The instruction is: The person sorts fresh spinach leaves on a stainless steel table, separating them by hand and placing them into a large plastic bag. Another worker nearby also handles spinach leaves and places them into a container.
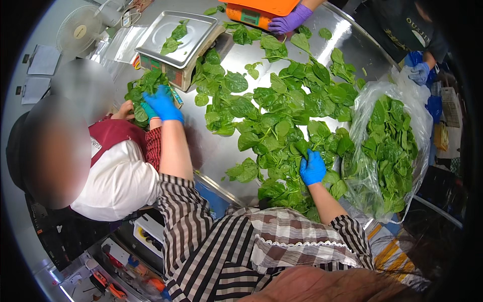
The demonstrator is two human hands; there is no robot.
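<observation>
Loose leafy greens (271,117) lie spread over a steel table (215,158). My left hand (164,102), in a blue glove, reaches far left to a bunch of greens (145,88) beside a digital scale. A co-worker's hands are at the same bunch; whether my fingers grip it is hidden. My right hand (313,168), also blue-gloved, has its fingers curled at the leaves near the table's front edge, with a leaf at the fingertips. To its right stands an open clear plastic bag (354,151) full of greens.
The scale (181,71) carries a metal tray (177,34) with a few leaves. At the back, a purple-gloved hand (290,19) touches an orange scale (245,17). A co-worker (117,170) stands close on my left. Another person (400,30) is at the far right.
</observation>
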